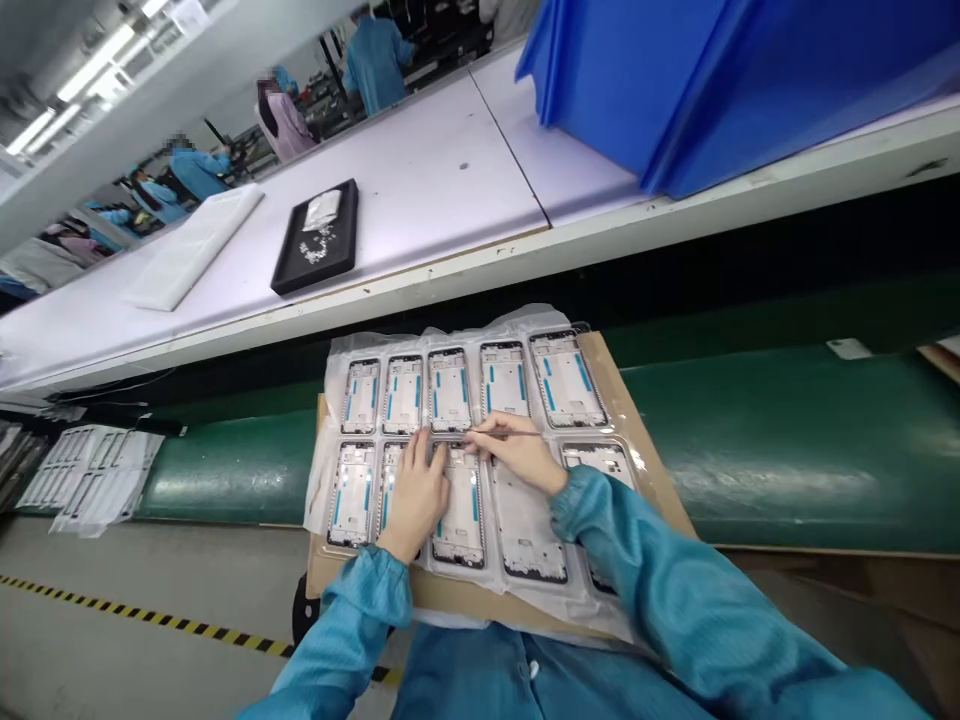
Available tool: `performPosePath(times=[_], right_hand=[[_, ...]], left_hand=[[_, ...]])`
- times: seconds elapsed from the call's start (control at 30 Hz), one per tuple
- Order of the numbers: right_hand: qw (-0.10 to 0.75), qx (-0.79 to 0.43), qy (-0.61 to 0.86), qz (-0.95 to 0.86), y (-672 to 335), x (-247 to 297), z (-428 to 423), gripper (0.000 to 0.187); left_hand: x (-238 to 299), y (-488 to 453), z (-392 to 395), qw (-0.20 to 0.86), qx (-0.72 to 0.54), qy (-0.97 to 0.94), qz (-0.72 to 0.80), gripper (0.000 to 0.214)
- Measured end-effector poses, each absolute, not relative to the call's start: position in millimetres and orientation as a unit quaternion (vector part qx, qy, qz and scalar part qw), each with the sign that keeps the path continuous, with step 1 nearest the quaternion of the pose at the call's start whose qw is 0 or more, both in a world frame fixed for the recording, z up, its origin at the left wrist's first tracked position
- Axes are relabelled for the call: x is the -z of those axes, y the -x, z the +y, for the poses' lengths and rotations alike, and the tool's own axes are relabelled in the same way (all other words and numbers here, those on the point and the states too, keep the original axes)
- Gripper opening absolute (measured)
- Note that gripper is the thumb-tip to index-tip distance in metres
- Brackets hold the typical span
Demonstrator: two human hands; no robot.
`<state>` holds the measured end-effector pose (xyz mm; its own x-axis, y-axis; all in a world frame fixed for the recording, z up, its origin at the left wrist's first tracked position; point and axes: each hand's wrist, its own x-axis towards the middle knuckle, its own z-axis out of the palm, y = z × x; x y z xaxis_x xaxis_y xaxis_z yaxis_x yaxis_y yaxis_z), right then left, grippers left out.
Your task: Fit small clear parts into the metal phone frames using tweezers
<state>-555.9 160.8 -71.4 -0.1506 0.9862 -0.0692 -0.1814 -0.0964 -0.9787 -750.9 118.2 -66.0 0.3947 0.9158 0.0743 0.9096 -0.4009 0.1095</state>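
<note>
A clear plastic tray (487,585) lies on a brown cardboard sheet (660,490) in front of me, with phone frames in two rows of pockets. My right hand (525,452) pinches a slim dark tool (517,433), which looks like tweezers. Its tip is over the top edge of a middle phone frame (459,520) in the near row. My left hand (418,490) rests on that row with fingers stretched out, touching near the same frame's upper left edge. It partly covers the neighbouring frame. Blue strips show on most frames.
Behind the green conveyor belt (750,450) runs a white shelf (420,170) with a black tray (319,235) of small white pieces, a white slab (195,245) and a blue bin (675,90). More frame trays (97,465) lie at left. Several people work beyond the shelf.
</note>
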Motion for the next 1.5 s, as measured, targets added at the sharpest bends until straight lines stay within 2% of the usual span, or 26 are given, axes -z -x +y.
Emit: performPosePath(times=[0.13, 0.23, 0.3, 0.47, 0.57, 0.67, 0.77, 0.93, 1.1, 1.3, 1.5], right_hand=[[0.480, -0.613, 0.428, -0.459, 549, 67, 162, 0.048], [0.490, -0.626, 0.417, -0.440, 545, 64, 164, 0.050], [0.488, -0.641, 0.407, -0.430, 544, 60, 165, 0.050], [0.456, -0.664, 0.393, -0.443, 544, 52, 165, 0.050], [0.450, -0.665, 0.387, -0.453, 545, 53, 165, 0.050], [0.452, -0.664, 0.386, -0.454, 547, 58, 166, 0.053], [0.447, -0.664, 0.383, -0.461, 549, 63, 168, 0.054], [0.447, -0.671, 0.367, -0.464, 550, 65, 168, 0.053], [0.441, -0.678, 0.359, -0.466, 550, 61, 168, 0.051], [0.449, -0.677, 0.352, -0.465, 549, 56, 169, 0.051], [0.457, -0.680, 0.349, -0.455, 550, 54, 167, 0.056]], left_hand=[[76, 744, 118, 0.055, -0.037, -0.816, 0.574, 0.057], [79, 746, 121, 0.056, -0.072, -0.801, 0.591, 0.053], [62, 756, 133, 0.035, -0.115, -0.806, 0.579, 0.051], [-60, 798, 230, -0.043, -0.338, -0.751, 0.566, 0.028], [-135, 815, 309, -0.070, -0.319, -0.676, 0.660, 0.029], [-172, 819, 365, -0.049, -0.274, -0.653, 0.704, 0.018], [-179, 817, 391, -0.028, -0.209, -0.626, 0.750, 0.006], [-177, 812, 406, -0.024, -0.125, -0.583, 0.803, 0.028], [-179, 808, 413, -0.017, -0.095, -0.578, 0.811, 0.035], [-187, 815, 410, -0.018, -0.130, -0.592, 0.795, 0.032], [-186, 826, 395, 0.008, -0.249, -0.594, 0.765, 0.023]])
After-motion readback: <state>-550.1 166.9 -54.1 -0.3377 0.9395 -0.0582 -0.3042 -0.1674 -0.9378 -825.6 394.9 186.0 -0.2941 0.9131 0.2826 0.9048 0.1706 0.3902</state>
